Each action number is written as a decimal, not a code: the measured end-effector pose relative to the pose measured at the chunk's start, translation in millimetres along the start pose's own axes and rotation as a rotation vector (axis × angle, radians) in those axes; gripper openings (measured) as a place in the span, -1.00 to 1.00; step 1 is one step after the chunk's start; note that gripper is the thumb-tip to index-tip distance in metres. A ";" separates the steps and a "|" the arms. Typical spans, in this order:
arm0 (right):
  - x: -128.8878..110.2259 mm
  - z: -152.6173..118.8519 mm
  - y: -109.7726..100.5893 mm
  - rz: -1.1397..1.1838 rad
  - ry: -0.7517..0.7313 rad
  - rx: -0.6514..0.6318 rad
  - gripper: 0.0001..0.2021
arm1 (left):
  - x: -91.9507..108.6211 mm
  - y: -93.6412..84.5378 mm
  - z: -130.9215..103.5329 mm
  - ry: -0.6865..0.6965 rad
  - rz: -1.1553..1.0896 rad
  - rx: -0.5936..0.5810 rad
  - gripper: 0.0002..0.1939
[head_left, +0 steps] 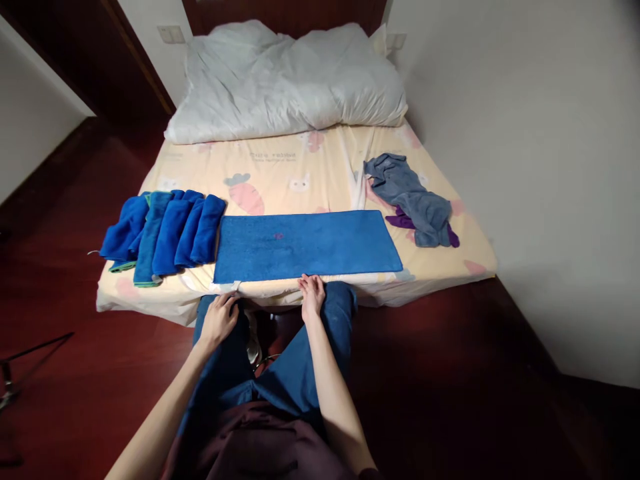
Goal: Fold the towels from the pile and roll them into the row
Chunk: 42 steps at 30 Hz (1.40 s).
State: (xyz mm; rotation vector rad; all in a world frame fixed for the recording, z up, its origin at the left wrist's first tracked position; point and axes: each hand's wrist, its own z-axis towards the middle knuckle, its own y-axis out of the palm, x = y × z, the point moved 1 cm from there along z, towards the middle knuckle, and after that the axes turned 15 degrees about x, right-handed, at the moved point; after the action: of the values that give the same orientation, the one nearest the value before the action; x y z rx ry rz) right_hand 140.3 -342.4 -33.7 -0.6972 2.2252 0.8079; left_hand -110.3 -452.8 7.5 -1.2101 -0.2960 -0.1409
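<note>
We find the blue towel (320,248) flat on the bed (280,163), twelve o'clock from the nearer right hand (312,297), long axis nine-to-three. Its fingers and the left hand's (220,320) are loosely curled, unclosed, gripping nothing visible.

From where I stood, the grey cloth (417,200) hid most of the purple one (400,219) at right. The far duvet (295,83) covered the low part of the headboard (293,13), whose top was cut off. Lettering (273,157) on the sheet (195,170) was too small to read, and I couldn't make out the mark (278,236) on the flat towel (320,247). The left hand (220,319) hid its own palm. Between the knees (341,307), only part of a shoe (254,341) showed. Near left, the edge cut off whatever a thin rod (40,346) belonged to.
</note>
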 end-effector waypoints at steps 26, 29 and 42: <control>-1.7 11.3 14.3 -0.094 0.176 0.230 -0.65 | 161.6 169.2 384.5 0.080 0.131 -0.476 -0.52; -2.8 9.7 13.8 -0.105 0.154 0.216 -0.66 | 164.4 163.3 386.3 0.032 0.121 -0.443 -0.55; -5.0 2.3 7.0 -0.185 -0.071 0.157 -0.63 | 155.4 151.4 386.8 -0.224 -0.431 -0.146 -0.65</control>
State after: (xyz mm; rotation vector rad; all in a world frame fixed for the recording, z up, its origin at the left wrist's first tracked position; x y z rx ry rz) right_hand 139.7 -334.9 -29.0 -0.7715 2.0975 0.5522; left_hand 19.8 -30.2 41.9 -1.2944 -0.7528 -0.4071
